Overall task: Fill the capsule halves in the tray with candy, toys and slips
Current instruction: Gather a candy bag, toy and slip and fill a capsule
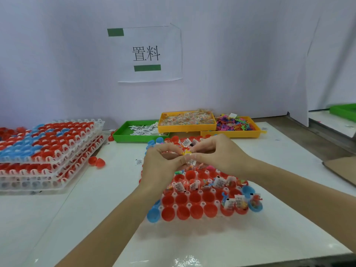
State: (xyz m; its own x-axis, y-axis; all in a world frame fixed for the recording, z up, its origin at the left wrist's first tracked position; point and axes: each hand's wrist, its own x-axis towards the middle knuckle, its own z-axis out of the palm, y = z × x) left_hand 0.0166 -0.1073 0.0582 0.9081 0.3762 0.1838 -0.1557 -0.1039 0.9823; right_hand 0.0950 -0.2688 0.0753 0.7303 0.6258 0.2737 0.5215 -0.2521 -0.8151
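Stacking at far left: trays of red and blue halves [48, 143] are piled on the desk [107, 189] | green bin of slips [140, 132] is set behind | left hand [163, 162] and right hand [217, 153] are pinched together on a yellow toy [187, 152] above the capsule tray [200, 195], partly filled | candy bin [187, 120] and toy bin [237, 125] are placed at right.

Hands [163, 160] hide tray [192, 222] middle; yellow toy [187, 152] shape unclear.

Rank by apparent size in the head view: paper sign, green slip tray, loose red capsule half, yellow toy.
1. Paper sign
2. Green slip tray, though it is partly hidden
3. Loose red capsule half
4. Yellow toy, mostly hidden by fingers
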